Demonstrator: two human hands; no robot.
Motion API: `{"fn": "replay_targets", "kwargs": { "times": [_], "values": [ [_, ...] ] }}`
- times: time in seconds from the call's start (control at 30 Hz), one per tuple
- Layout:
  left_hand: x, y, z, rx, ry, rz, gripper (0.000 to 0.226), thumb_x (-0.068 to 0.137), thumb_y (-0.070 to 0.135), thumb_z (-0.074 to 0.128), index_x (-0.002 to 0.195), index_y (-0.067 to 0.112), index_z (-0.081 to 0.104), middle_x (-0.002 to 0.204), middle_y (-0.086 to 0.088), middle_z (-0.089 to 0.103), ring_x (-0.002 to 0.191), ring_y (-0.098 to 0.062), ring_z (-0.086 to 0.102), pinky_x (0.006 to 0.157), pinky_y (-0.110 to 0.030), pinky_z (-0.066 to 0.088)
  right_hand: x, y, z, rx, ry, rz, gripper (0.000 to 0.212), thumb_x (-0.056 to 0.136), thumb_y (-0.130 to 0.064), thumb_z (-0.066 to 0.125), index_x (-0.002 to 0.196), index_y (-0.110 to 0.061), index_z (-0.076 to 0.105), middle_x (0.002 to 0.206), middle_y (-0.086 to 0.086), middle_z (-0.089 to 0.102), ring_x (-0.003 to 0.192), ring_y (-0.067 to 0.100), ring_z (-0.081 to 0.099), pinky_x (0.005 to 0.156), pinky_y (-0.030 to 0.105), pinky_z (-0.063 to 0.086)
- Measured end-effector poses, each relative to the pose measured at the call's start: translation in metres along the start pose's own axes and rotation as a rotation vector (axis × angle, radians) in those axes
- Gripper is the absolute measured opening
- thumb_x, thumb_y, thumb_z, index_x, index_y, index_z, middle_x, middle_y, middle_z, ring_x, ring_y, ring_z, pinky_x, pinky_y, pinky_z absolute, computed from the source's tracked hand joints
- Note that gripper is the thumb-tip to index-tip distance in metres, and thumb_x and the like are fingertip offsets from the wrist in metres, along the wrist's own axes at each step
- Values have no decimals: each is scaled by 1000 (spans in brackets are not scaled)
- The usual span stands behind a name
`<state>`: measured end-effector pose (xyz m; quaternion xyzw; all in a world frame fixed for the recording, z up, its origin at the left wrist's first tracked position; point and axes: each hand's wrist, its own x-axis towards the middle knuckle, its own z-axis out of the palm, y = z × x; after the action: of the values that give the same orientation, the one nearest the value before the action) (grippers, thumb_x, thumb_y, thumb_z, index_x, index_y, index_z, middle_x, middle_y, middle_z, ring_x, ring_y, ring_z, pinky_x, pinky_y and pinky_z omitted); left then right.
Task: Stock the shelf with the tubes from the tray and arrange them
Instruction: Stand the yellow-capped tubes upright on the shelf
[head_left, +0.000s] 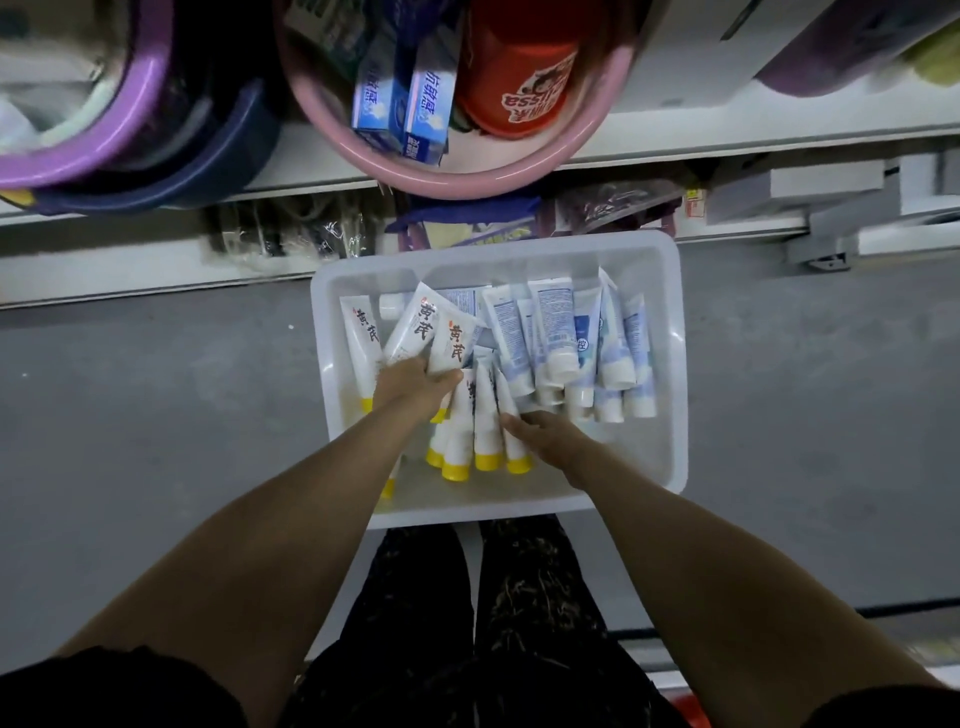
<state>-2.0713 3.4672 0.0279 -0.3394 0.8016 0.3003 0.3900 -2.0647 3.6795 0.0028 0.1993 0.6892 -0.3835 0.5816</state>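
A white plastic tray (670, 312) lies on the grey floor in front of me. It holds several white tubes with yellow caps (485, 415) on its left and several white-and-blue tubes with white caps (558, 332) on its right. My left hand (410, 387) is closed around two yellow-capped tubes (439, 332) whose flat ends point away from me. My right hand (548, 434) rests among the yellow-capped tubes at the tray's middle, fingers touching one of them. The white shelf (727, 130) runs across the top of the view.
On the shelf stands a pink basin (452, 176) holding blue toothpaste boxes (400, 104) and a red container (524, 78). A purple basin (104, 140) and a dark blue one (218, 171) sit to its left. My legs are just below the tray.
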Motion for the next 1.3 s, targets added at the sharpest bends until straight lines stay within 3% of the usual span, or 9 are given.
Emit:
{"fn": "replay_targets", "kwargs": {
  "times": [0.3, 0.57, 0.67, 0.73, 0.87, 0.93, 1.03, 1.23, 1.3],
  "values": [
    [-5, 1, 2, -201, -63, -82, 41, 85, 38, 71, 109, 6, 67, 105, -11, 69, 99, -28, 64, 83, -35, 51, -9, 1, -1, 149, 57, 33, 51, 83, -39, 76, 117, -5, 59, 108, 11, 65, 84, 17, 62, 60, 27, 51],
    [-49, -5, 0, -676, -101, -227, 54, 74, 42, 83, 112, 7, 67, 109, -7, 70, 94, -24, 67, 84, -37, 56, -44, -29, -8, 272, -19, 66, 40, 77, -45, 80, 93, -10, 67, 88, 5, 65, 74, 19, 60, 62, 28, 55],
    [-74, -4, -11, -866, -90, -232, 68, 60, 48, 88, 113, 10, 68, 107, -6, 72, 95, -23, 69, 87, -41, 57, -67, -46, -7, 258, -48, 9, 44, 79, -47, 78, 107, -15, 67, 107, 4, 70, 96, 23, 67, 76, 34, 57],
    [-91, -4, -21, -983, -103, -211, 82, 46, 55, 92, 112, 11, 69, 107, -7, 73, 96, -24, 70, 89, -43, 56, -83, -57, -3, 290, -62, -31, 48, 80, -42, 78, 117, -16, 62, 109, 5, 70, 91, 21, 68, 75, 35, 57],
    [-128, -6, -50, -1113, -69, -167, 45, 71, 42, 84, 97, 9, 66, 97, -5, 72, 89, -20, 67, 79, -34, 56, -116, -81, 15, 252, -76, -92, 45, 85, -44, 73, 120, -20, 58, 99, 5, 68, 78, 18, 63, 66, 30, 54],
    [-141, -14, -66, -1164, -59, -112, 50, 70, 41, 86, 100, 7, 65, 101, -8, 70, 90, -23, 67, 78, -35, 55, -131, -93, 28, 219, -85, -124, 41, 89, -47, 66, 120, -22, 56, 99, 6, 66, 76, 18, 60, 67, 30, 53],
    [-166, -31, -96, -1251, -5, 17, 27, 80, 24, 80, 86, 5, 64, 79, -11, 62, 63, -19, 60, 68, -34, 51, -152, -110, 55, 206, -105, -177, 31, 96, -45, 57, 119, -24, 57, 100, 2, 67, 78, 15, 59, 68, 29, 51],
    [-218, -98, -167, -1224, 253, 71, 37, 87, 47, 67, 96, 12, 62, 73, -7, 65, 60, -19, 60, 64, -33, 53, -203, -156, 136, 264, -140, -334, 10, 98, -27, 52, 105, -26, 60, 95, -1, 66, 71, 11, 55, 64, 26, 41],
    [-237, -131, -194, -1301, 280, 94, 32, 95, 38, 57, 107, 8, 59, 78, -10, 63, 60, -20, 59, 58, -28, 49, -225, -172, 174, 249, -166, -417, 9, 99, -24, 53, 104, -26, 60, 86, -3, 63, 67, 10, 54, 61, 25, 38]
  ]
}}
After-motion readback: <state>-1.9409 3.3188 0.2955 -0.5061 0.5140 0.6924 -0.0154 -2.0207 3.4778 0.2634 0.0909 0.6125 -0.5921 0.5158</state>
